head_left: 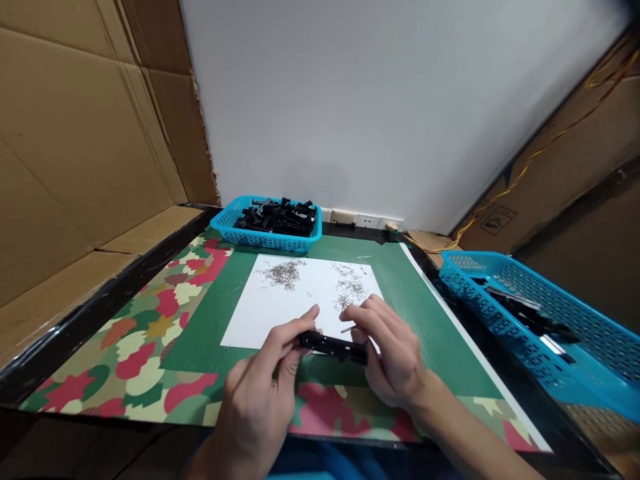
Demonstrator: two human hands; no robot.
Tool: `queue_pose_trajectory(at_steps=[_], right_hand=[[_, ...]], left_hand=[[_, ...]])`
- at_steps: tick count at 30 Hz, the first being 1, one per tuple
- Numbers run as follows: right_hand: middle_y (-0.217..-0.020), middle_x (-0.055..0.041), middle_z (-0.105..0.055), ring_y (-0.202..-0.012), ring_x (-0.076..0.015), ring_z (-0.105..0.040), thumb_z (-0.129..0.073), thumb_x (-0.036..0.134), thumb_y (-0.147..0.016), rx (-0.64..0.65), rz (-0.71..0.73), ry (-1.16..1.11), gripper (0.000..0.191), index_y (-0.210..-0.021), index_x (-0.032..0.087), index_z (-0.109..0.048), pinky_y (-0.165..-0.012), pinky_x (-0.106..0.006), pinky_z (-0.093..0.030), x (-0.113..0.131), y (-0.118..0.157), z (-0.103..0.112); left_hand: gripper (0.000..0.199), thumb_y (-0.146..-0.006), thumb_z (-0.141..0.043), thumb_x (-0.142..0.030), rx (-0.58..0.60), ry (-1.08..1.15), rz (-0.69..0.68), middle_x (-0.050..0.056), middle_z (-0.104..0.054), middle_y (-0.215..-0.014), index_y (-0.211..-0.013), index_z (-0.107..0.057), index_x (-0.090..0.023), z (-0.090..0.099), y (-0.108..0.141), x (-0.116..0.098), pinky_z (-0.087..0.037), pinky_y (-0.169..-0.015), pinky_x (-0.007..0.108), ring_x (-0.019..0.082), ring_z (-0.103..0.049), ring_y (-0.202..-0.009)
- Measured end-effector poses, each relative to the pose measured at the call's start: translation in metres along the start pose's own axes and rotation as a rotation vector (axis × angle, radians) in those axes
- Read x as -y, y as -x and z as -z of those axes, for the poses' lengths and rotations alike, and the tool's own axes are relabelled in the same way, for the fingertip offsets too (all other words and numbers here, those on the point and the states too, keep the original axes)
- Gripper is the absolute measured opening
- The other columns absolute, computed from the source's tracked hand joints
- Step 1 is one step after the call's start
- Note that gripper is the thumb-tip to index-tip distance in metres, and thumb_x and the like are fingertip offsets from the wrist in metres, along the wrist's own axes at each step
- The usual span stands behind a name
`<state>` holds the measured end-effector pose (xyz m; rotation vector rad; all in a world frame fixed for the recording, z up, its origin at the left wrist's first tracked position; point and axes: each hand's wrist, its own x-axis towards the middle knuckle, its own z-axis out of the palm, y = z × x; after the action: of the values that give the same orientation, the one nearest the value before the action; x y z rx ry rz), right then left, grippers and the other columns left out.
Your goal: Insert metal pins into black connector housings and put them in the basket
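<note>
A black oblong plastic part [334,348] is held level in front of me, over the near edge of a white sheet [250,320]. My left hand [265,380] pinches its left end between thumb and fingers. At its right end, my right hand [393,350] is closed around it. A thin metallic piece [347,329] sticks out from under the right index finger; its exact kind is too small to make out. Beyond my hands, two piles of tiny metal pieces lie on the sheet: a denser left pile [285,273] and a looser right pile [351,288].
A blue basket [270,241] heaped with black plastic parts stands at the back left. Another blue basket [530,340] with some black parts is on the right. Behind the table are a white wall [360,113] with sockets [367,221] and cardboard [85,113] at the left.
</note>
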<state>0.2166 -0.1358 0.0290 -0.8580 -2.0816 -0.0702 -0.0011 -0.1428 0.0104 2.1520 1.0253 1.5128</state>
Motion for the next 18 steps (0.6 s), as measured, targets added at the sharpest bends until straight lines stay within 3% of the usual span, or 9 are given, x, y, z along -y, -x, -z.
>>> queue_pose_trajectory(at_steps=[7, 18], right_hand=[[-0.088, -0.0062, -0.055, -0.079, -0.022, -0.046, -0.046, 0.005, -0.104, 0.079, -0.08, 0.091, 0.018, -0.112, 0.02, -0.055, -0.07, -0.036, -0.038, -0.005, -0.001, -0.003], [-0.087, -0.0057, -0.054, -0.08, -0.0223, -0.047, -0.045, 0.007, -0.106, 0.141, -0.079, 0.104, 0.018, -0.111, 0.02, -0.056, -0.07, -0.037, -0.038, -0.006, -0.001, -0.005]], left_hand=[[0.027, -0.108, -0.05, -0.009, -0.039, 0.256, 0.154, 0.003, -0.079, -0.13, -0.123, -0.065, -0.024, 0.007, 0.001, -0.011, -0.069, -0.092, 0.026, 0.021, -0.079, -0.112], [0.026, -0.11, -0.049, -0.014, -0.082, 0.27, 0.148, 0.003, -0.08, -0.128, -0.124, -0.066, -0.027, 0.008, 0.003, -0.012, -0.071, -0.09, 0.029, 0.021, -0.081, -0.106]])
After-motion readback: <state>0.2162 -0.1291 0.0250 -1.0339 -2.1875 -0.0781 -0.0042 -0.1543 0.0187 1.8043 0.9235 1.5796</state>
